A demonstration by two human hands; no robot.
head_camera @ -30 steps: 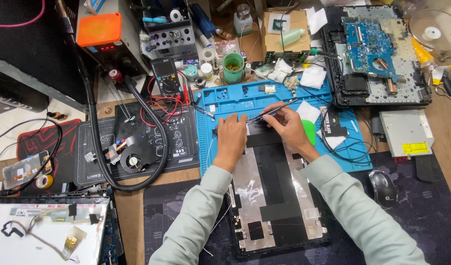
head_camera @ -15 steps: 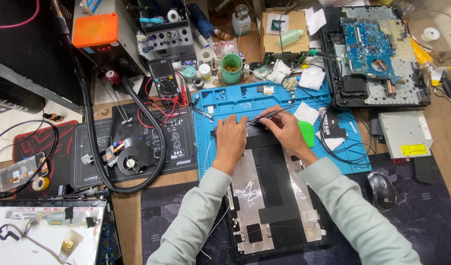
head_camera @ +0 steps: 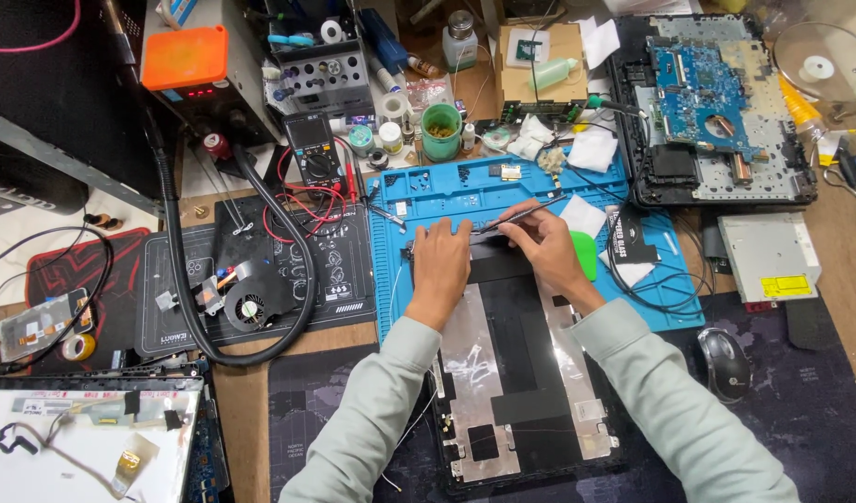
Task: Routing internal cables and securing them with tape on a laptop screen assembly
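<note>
Blue mat [head_camera: 465, 186], right hand [head_camera: 549, 247] pinching tweezers [head_camera: 521, 214], left hand [head_camera: 439, 265] pressing panel [head_camera: 521, 373]

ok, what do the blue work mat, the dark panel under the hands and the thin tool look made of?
Blue work mat: likely silicone; matte, moulded compartments. Dark laptop lid panel: probably plastic, with dull crinkled silvery foil strips. Thin tool in right hand: seems metal, slim and dark; uncertain. Left hand rests on the panel.
</note>
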